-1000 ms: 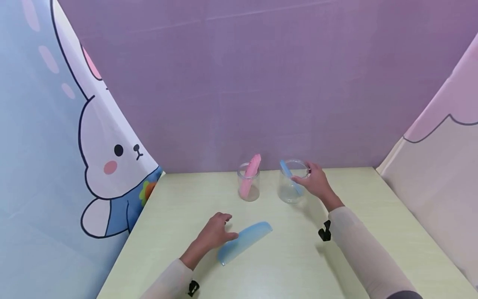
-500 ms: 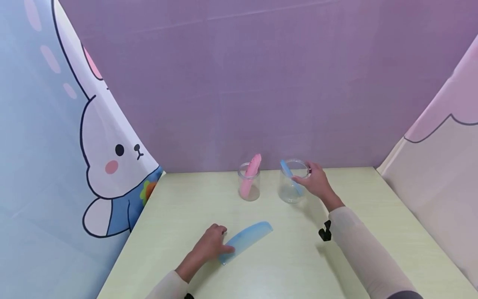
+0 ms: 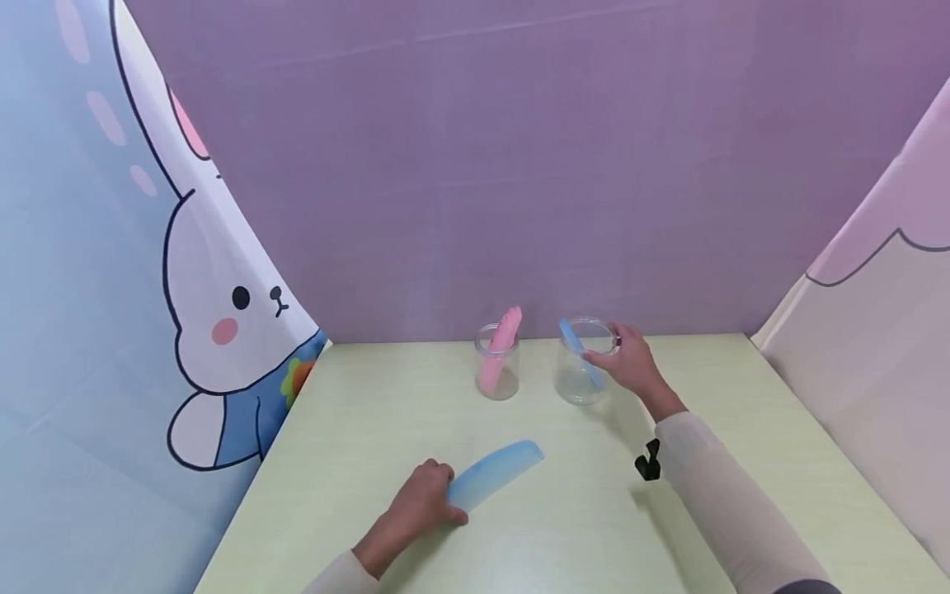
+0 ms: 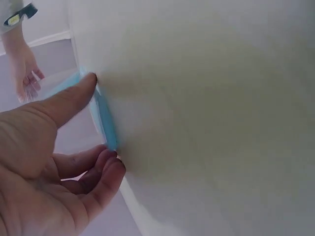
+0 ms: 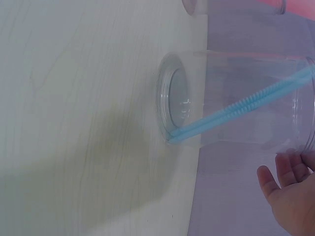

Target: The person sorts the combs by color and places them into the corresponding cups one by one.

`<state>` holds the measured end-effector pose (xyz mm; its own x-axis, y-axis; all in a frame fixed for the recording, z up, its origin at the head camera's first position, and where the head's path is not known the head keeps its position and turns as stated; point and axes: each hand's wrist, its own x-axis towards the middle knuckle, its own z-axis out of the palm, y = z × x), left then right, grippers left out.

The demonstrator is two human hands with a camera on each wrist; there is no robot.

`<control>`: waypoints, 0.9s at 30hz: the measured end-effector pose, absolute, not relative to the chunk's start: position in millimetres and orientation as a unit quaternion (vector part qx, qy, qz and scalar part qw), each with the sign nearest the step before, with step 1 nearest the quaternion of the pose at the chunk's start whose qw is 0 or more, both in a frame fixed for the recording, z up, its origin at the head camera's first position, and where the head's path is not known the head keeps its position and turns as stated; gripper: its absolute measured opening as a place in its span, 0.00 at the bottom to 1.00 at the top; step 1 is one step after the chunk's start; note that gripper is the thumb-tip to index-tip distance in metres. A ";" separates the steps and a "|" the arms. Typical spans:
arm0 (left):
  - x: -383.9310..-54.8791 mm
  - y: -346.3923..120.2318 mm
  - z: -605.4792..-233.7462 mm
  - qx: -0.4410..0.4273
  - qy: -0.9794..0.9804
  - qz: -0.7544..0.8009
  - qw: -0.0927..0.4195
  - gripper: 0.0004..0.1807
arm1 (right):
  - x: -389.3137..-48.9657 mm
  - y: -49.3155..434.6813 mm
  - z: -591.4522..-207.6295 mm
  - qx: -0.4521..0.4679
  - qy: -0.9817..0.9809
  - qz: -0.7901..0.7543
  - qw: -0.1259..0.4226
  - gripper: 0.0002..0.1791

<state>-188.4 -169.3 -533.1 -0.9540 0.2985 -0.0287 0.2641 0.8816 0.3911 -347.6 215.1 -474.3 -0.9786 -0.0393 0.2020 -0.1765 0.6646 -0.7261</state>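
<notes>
A translucent blue comb (image 3: 496, 472) lies slantwise on the table in the head view. My left hand (image 3: 425, 497) pinches its near end, thumb on one edge and fingers on the other; the left wrist view shows the comb (image 4: 106, 123) between thumb and fingertips. Farther back, my right hand (image 3: 629, 359) holds a clear jar (image 3: 570, 384) at its right side near the rim. Inside that jar leans a second blue comb (image 3: 580, 351), its fine teeth visible in the right wrist view. The jar (image 5: 172, 98) stands upright on the table.
Left of the held jar stands a smaller clear jar (image 3: 507, 386) with a pink comb (image 3: 499, 351) leaning in it. A purple backdrop (image 3: 445, 206) rises behind the pale table (image 3: 356, 396). A rabbit-print cloth (image 3: 215, 289) hangs along the left, another printed cloth (image 3: 876, 363) along the right.
My left hand has come down and slightly toward the table's front, closing its thumb and fingers round the comb's near end. My right hand stays at the jar.
</notes>
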 end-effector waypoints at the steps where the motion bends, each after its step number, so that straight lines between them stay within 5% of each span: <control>1: -188.3 -168.2 -533.7 0.146 0.971 0.186 0.040 0.30 | -347.1 215.3 -473.5 0.061 -0.908 0.405 0.086 0.47; 10: -186.8 -164.6 -536.1 0.157 0.975 0.159 0.018 0.21 | -345.0 215.7 -472.2 0.074 -0.907 0.401 0.102 0.35; 27: -196.4 -169.6 -532.2 0.165 0.966 0.197 0.014 0.24 | -344.6 214.4 -472.8 0.063 -0.907 0.407 0.084 0.43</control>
<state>-196.4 -169.6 -532.2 -0.9454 0.3238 0.0380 0.3128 0.8680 0.3857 -344.6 214.4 -472.8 -0.9779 -0.0446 0.2043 -0.1823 0.6601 -0.7287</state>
